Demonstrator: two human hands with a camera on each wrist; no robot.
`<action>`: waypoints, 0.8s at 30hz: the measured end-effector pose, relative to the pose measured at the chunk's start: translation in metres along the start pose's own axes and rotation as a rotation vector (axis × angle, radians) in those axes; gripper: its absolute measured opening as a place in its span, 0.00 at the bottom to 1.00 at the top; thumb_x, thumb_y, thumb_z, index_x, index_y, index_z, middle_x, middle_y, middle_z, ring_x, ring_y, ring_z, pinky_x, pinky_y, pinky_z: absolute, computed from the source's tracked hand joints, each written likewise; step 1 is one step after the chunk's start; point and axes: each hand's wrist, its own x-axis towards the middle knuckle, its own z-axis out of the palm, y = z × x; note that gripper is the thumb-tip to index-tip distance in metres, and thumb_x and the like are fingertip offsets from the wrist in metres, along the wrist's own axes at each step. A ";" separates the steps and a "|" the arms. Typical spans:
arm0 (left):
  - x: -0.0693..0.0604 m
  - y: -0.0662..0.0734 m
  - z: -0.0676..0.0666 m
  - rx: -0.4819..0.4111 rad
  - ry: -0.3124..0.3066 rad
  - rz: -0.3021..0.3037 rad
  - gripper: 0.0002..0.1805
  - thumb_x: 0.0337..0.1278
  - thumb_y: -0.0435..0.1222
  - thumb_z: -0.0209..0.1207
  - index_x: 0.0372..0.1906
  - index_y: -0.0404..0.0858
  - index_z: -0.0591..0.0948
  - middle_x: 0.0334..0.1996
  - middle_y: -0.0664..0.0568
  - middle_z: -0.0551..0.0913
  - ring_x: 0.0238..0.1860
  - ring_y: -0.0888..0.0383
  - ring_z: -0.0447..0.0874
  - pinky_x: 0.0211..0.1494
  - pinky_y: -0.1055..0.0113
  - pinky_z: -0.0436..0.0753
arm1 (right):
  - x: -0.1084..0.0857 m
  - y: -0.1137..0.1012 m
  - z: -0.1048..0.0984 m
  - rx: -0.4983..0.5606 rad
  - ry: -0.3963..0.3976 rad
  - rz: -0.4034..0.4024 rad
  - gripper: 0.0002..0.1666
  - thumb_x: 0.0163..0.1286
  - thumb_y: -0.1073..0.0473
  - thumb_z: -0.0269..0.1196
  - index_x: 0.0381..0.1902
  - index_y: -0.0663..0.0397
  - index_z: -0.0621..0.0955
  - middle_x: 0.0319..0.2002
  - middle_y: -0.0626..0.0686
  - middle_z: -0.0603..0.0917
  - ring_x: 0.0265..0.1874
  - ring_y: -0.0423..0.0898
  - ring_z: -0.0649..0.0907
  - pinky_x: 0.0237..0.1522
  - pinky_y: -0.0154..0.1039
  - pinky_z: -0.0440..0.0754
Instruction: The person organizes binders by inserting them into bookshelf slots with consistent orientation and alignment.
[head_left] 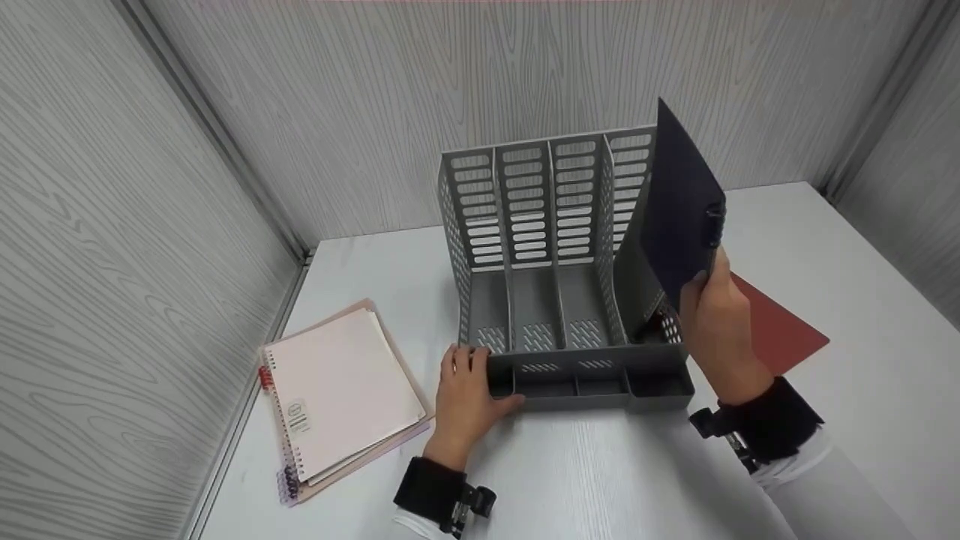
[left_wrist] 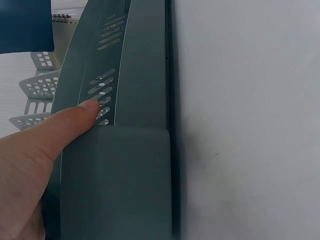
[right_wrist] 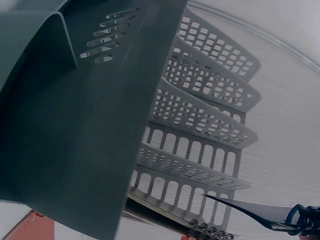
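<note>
A grey desk file organizer [head_left: 645, 354] with upright slots and a row of small front compartments stands on the table. My left hand [head_left: 463, 401] grips its front left corner, the thumb [left_wrist: 75, 122] lying over the front part. In my right hand [head_left: 724, 337] is a dark blue spiral notebook [head_left: 679, 202], held upright by its coil-side edge above the rightmost slot. Its cover also enters the left wrist view as a blue corner [left_wrist: 25, 25]. Inside that rightmost slot leans at least one spiral notebook [head_left: 637, 277], partly hidden behind the raised one.
To the left lies a stack of spiral notebooks [head_left: 345, 375], a pale pink one on top. A red flat cover [head_left: 784, 322] lies on the table to the right, partly behind my right hand. Wood-grain panels [head_left: 375, 112] enclose the back and sides.
</note>
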 end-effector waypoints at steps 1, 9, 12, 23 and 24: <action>0.000 0.000 0.000 -0.001 -0.004 -0.002 0.49 0.32 0.61 0.69 0.58 0.34 0.69 0.56 0.38 0.68 0.63 0.38 0.57 0.64 0.52 0.63 | -0.002 0.002 0.003 0.005 -0.009 0.006 0.25 0.65 0.75 0.47 0.61 0.73 0.63 0.34 0.74 0.77 0.22 0.62 0.78 0.21 0.55 0.73; -0.001 -0.002 -0.001 0.005 -0.032 -0.009 0.49 0.33 0.62 0.68 0.58 0.34 0.69 0.57 0.38 0.67 0.64 0.38 0.56 0.65 0.52 0.61 | -0.017 0.022 0.027 0.009 -0.057 0.032 0.26 0.67 0.73 0.46 0.63 0.71 0.62 0.35 0.74 0.77 0.23 0.64 0.79 0.21 0.55 0.74; -0.004 -0.002 -0.001 0.009 -0.036 -0.011 0.49 0.34 0.62 0.68 0.59 0.34 0.69 0.57 0.37 0.67 0.64 0.38 0.56 0.64 0.52 0.62 | -0.024 0.027 0.035 0.016 -0.080 0.045 0.26 0.68 0.73 0.46 0.64 0.71 0.60 0.32 0.73 0.77 0.21 0.62 0.78 0.20 0.54 0.74; 0.001 0.000 0.000 -0.001 -0.034 -0.021 0.49 0.34 0.62 0.68 0.59 0.34 0.69 0.57 0.38 0.67 0.64 0.39 0.56 0.65 0.53 0.62 | -0.030 0.037 0.059 0.014 -0.166 0.236 0.27 0.71 0.66 0.46 0.66 0.64 0.60 0.32 0.74 0.77 0.27 0.67 0.78 0.27 0.60 0.73; 0.001 0.000 0.000 -0.001 -0.035 -0.022 0.49 0.33 0.62 0.68 0.59 0.34 0.69 0.57 0.38 0.67 0.64 0.39 0.56 0.65 0.53 0.62 | -0.031 0.037 0.061 0.010 -0.179 0.255 0.27 0.70 0.66 0.46 0.66 0.64 0.60 0.31 0.73 0.77 0.27 0.67 0.78 0.27 0.60 0.72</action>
